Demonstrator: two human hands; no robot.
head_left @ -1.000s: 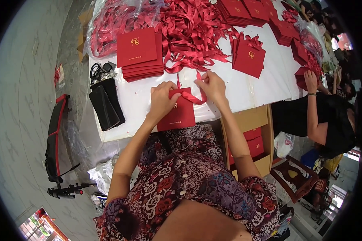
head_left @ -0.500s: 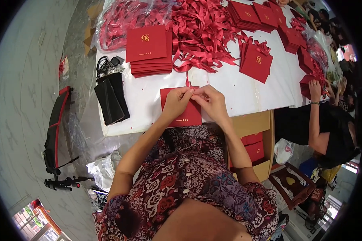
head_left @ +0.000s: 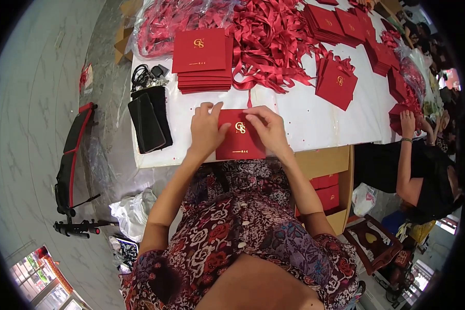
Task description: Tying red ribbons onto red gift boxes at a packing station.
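A flat red paper packet (head_left: pixel 237 139) with gold print lies at the table's front edge, between my hands. My left hand (head_left: pixel 207 128) is at its left side, fingers spread, the thumb over the packet's edge. On the packet's upper right corner rests my right hand (head_left: pixel 267 129), its thumb and forefinger apart. A narrow red ribbon (head_left: pixel 249 98) runs up from the packet's top edge toward a heap of loose red ribbons (head_left: pixel 271 49). Just beyond my left hand stands a stack of similar red packets (head_left: pixel 201 57).
A black phone (head_left: pixel 147 124) on a dark cloth and a coiled black cable (head_left: pixel 141 76) lie at left. More red packets (head_left: pixel 336 85), some with ribbons, lie at right. An open carton (head_left: pixel 323 160) holding red packets stands below the table edge. A co-worker's hand (head_left: pixel 407 123) works at far right.
My hands were together, fingertips pinched at the packet's top edge. Now they have parted, the left moving to the packet's left side. The view has shifted slightly.
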